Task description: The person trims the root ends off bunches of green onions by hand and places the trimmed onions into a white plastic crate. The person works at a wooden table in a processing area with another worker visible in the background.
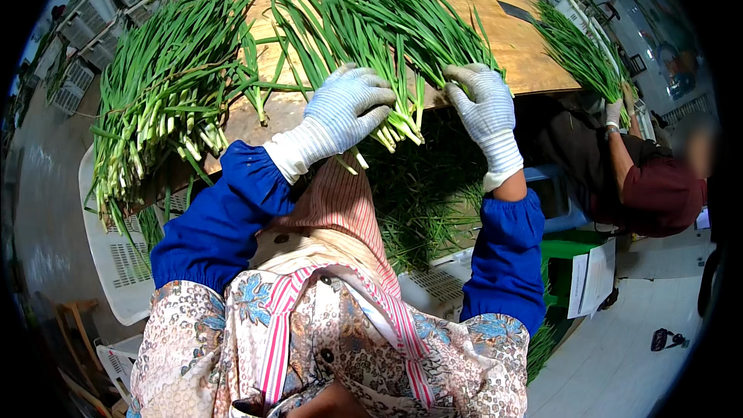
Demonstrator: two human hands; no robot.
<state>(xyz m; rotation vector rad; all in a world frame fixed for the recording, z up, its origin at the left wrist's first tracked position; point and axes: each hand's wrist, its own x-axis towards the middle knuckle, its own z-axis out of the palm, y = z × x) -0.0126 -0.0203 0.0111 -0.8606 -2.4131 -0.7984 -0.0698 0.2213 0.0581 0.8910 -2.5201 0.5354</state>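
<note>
My left hand [344, 112], in a white-and-blue striped knit glove, bends its fingers over a loose bunch of garlic chives [333, 27]. Pale stem ends stick out below these fingers, over the table's near edge. My right hand [484, 104], gloved alike, curls its fingers and thumb at the stem end of the garlic chives [433, 27] fanned out on the right. Its palm side is hidden. Between the two hands, a few stalks [410, 108] lie with their cut ends toward me. To the left is a big heap of garlic chives [166, 81], white ends facing me.
The wooden table [511, 54] bears a dark flat strip [517, 11]. At right, a co-worker [658, 186] handles more chives [580, 50]. White crates [116, 263] stand below left and along the back. Loose greens [422, 209] lie under the table beside a blue bin [553, 197].
</note>
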